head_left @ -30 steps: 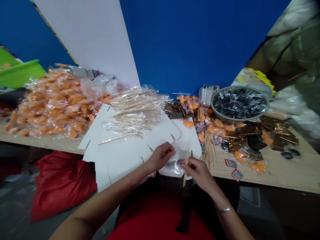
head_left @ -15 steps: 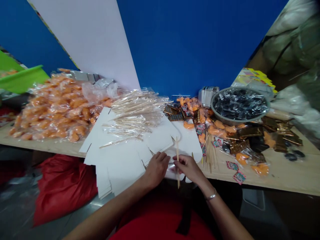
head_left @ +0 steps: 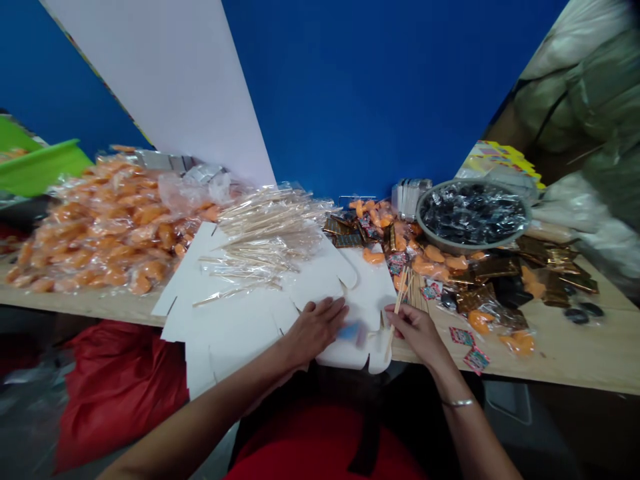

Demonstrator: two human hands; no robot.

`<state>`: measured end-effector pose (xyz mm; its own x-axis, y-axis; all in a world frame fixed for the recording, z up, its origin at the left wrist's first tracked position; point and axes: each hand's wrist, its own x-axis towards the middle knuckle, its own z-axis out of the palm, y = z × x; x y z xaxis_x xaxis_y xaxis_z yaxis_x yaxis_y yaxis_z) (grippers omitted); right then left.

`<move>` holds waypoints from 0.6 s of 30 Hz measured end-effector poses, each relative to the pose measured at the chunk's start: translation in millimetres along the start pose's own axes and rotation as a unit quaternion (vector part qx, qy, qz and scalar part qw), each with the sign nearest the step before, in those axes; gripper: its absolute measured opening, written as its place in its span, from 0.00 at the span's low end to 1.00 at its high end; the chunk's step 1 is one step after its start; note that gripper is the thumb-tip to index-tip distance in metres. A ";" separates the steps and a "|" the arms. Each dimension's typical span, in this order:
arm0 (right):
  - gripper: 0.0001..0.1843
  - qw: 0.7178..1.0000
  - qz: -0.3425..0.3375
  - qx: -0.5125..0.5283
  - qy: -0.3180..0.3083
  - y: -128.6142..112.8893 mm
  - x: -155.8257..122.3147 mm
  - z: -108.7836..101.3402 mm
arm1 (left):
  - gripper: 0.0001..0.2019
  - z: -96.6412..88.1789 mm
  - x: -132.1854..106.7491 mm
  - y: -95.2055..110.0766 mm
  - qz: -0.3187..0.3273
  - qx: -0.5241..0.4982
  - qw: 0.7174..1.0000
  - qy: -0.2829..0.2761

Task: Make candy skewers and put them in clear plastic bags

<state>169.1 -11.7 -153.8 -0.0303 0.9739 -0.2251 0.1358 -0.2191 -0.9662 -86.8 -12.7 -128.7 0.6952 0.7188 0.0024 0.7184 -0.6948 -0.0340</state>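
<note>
My left hand (head_left: 316, 328) lies with its fingers stretched out over the white cardboard sheets (head_left: 240, 340). Just right of its fingertips is a small blurred blue and pinkish item (head_left: 353, 332), too smeared to name. My right hand (head_left: 414, 328) pinches a couple of thin wooden sticks (head_left: 399, 301), which slant up and away from me at the cardboard's right edge. More loose wooden sticks (head_left: 415, 297) lie just beyond that hand. Farther back on the cardboard is a pile of sticks in clear plastic sleeves (head_left: 270, 223).
Bagged orange pieces (head_left: 115, 227) are heaped at the left, near a green bin (head_left: 50, 167). At the right, a grey basin (head_left: 425, 230) holds black wrapped pieces. Gold packets (head_left: 495, 267) and small printed sachets (head_left: 461, 335) lie around it. A red sack (head_left: 125, 393) sits below the table.
My right hand has moved right with the sticks, which now lean over instead of pointing straight ahead. My left hand has flattened onto the cardboard. The view has shifted slightly.
</note>
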 end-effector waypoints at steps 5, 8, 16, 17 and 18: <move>0.23 1.000 -0.022 0.014 0.010 -7.5 11.1 2.1 | 0.23 -0.2 43.2 2.9 -0.057 -0.003 0.998 0.018; 0.23 0.999 -0.032 0.014 0.018 -9.7 10.0 -2.9 | 0.21 -4.7 56.2 10.3 -0.074 -0.025 0.996 0.044; 0.24 0.998 -0.021 0.026 0.057 -8.9 -7.7 -23.5 | 0.08 -24.5 67.5 16.9 -0.227 -0.312 0.922 0.008; 0.24 0.998 -0.020 0.026 0.054 -9.2 -8.4 -23.7 | 0.05 -26.7 70.0 10.7 -0.239 -0.331 0.913 0.005; 0.24 0.998 -0.020 0.025 0.050 -9.6 -8.7 -23.4 | 0.03 -28.5 71.6 3.7 -0.250 -0.360 0.899 0.000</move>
<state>191.3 -16.6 -139.7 0.0654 0.9823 -0.1758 0.0869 -0.1811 -0.9796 -33.7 35.5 -100.1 0.2817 0.9457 -0.1620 0.7698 -0.1220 0.6265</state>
